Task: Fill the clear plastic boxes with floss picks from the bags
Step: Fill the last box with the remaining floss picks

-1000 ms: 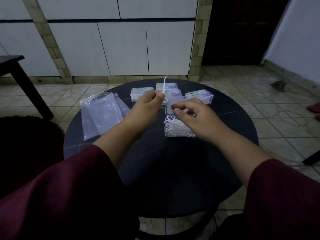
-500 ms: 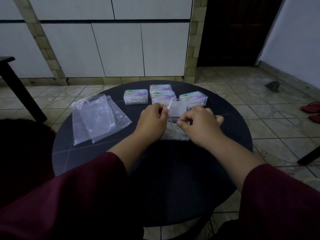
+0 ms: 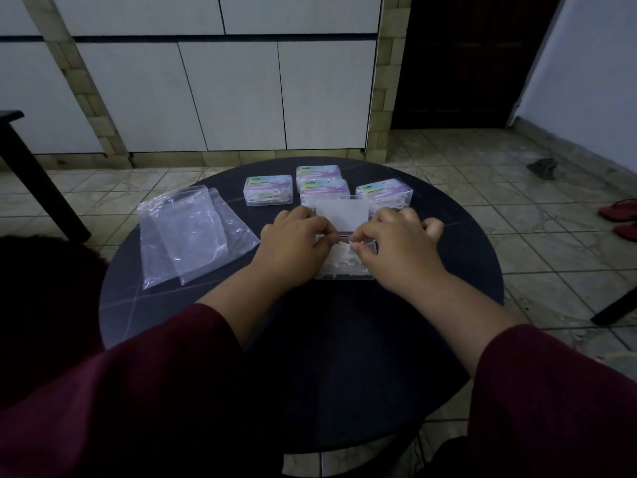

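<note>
An open clear plastic box lies in the middle of the round dark table. Its lid stands up at the back, and white floss picks fill the inside. My left hand and my right hand meet over the box, fingertips pinched on a floss pick at its top edge. Several closed, filled boxes with coloured labels sit in a row behind the open one. Two flat clear bags lie to the left; their contents cannot be made out.
The table edge curves close behind the closed boxes. A dark table leg stands on the tiled floor at far left. Another dark leg and red sandals are at the right. White cabinet doors line the back wall.
My left hand has brought a floss pick down from above the box to the box opening. My right hand has stayed at the box. The view has shifted slightly.
</note>
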